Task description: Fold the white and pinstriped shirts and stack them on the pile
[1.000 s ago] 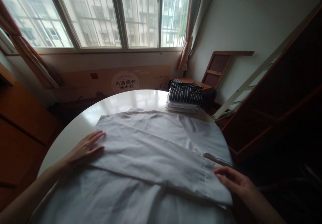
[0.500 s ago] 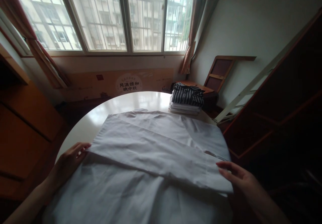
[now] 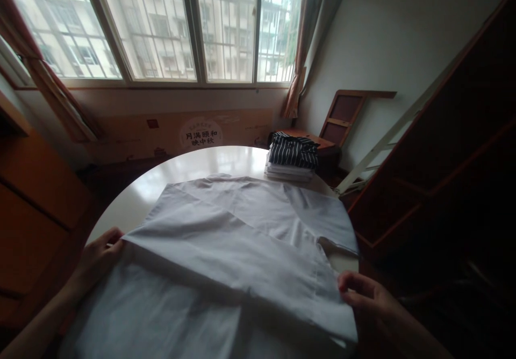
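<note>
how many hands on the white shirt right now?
2: left hand grips the white cloth shirt at its left fold edge, right hand at its right edge.

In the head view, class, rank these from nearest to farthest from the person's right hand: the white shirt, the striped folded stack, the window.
1. White shirt: at the right hand, its fingers on the folded edge.
2. Striped folded stack: at the table's far right edge.
3. Window: on the far wall, beyond the table.

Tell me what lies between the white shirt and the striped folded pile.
Only bare glossy table separates the white shirt from the striped pile, in the head view.
</note>
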Action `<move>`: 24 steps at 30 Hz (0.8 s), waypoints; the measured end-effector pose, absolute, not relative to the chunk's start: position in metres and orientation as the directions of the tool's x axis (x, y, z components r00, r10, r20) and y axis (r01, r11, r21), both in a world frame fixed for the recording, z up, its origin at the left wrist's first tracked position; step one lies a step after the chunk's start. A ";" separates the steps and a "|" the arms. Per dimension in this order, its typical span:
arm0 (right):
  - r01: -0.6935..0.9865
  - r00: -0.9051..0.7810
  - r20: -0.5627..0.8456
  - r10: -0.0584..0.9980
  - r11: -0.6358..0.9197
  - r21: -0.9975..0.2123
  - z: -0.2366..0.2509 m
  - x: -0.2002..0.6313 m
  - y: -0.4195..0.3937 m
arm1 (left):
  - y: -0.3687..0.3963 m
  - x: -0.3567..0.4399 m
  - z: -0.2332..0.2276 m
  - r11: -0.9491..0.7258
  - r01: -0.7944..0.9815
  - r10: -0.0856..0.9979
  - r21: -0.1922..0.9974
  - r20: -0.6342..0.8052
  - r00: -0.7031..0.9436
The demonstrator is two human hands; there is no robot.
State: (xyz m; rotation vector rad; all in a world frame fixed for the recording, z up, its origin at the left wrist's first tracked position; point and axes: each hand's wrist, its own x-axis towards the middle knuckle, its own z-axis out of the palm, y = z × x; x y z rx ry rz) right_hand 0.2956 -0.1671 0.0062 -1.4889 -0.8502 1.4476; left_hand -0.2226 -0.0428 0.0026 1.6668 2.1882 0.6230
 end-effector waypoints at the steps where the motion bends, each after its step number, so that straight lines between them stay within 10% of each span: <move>1: -0.047 0.073 -0.407 0.911 -0.404 -0.913 0.005 0.295 -0.168 | -0.042 -0.225 0.001 0.219 0.831 0.963 0.511 0.022 -0.267; 24: 0.303 0.145 -0.368 0.918 -0.395 -0.867 0.010 0.307 -0.175 | -0.046 -0.220 0.000 0.158 0.955 0.973 0.250 0.128 -0.194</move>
